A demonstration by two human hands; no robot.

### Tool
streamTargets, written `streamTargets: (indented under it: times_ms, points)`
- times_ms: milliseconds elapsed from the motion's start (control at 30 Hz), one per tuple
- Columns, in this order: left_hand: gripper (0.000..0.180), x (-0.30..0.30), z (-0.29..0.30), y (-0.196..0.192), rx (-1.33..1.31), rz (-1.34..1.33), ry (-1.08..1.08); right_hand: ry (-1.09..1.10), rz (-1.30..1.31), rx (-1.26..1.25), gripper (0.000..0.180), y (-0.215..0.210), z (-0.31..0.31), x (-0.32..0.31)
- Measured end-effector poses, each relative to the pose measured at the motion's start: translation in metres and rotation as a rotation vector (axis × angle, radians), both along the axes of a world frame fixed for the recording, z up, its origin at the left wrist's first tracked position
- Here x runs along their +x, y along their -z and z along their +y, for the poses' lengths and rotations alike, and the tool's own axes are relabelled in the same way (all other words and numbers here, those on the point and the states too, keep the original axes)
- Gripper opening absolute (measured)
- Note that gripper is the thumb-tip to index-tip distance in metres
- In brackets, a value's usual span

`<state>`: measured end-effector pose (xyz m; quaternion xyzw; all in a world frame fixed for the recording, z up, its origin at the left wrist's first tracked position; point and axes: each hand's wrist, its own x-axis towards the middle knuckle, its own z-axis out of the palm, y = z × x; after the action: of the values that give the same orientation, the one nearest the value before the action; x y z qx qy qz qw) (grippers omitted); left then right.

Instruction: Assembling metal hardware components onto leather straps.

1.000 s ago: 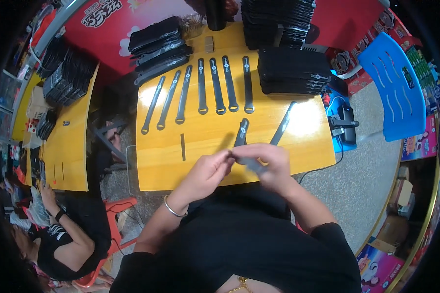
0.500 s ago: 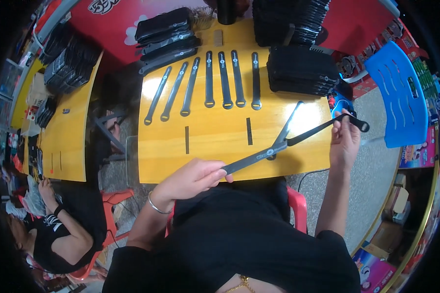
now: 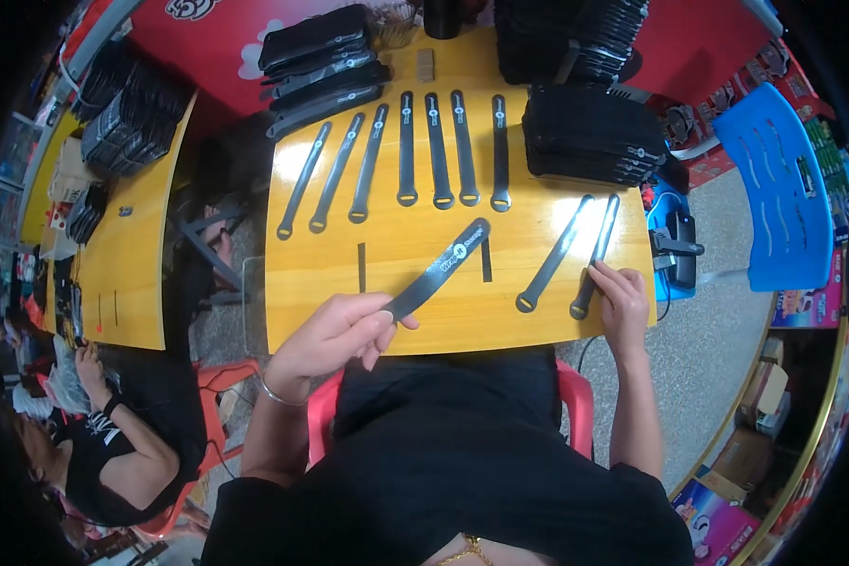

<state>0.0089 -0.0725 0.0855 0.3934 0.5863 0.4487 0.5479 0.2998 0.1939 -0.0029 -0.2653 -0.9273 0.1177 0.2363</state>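
My left hand [image 3: 335,332] is closed on the lower end of a black strap [image 3: 441,267] with pale print, holding it up at a slant over the yellow table [image 3: 415,325]. At the table's right side, my right hand [image 3: 624,307] has its thumb and fingers on another black strap [image 3: 602,236], which lies there with its slotted round end toward me. Just left of that one lies a similar strap [image 3: 557,253]. Farther back, several more black straps [image 3: 407,151] are laid out in a spaced row, their slotted ends facing me.
Stacks of black straps [image 3: 590,127] stand at the back right, with more bundles [image 3: 325,71] at the back left. Two thin dark strips [image 3: 361,269] mark the tabletop. A blue plastic chair [image 3: 774,179] is at the right. On the left, another person [image 3: 132,443] sits by a second yellow table.
My right hand has come down and inward, and its strap now lies on the table beside the other one. My left hand has moved slightly left, its strap's far end now free.
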Motion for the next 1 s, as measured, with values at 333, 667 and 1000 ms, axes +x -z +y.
streamTargets:
  times_ms: [333, 667, 1000]
  points:
    - [0.024, -0.001, 0.016, 0.028, 0.059, 0.126, 0.285, -0.288, 0.134, -1.02, 0.029, -0.057, -0.063, -0.105]
    - [0.018, -0.044, -0.001, 0.065, -0.12, 0.049, -0.382, -0.037, 0.039, -1.089, 0.015, -0.025, -0.05, -0.139]
    - [0.012, -0.056, 0.018, 0.093, -0.046, 0.097, -0.691, -0.006, 0.004, -0.731, 0.011, -0.014, -0.04, -0.156]
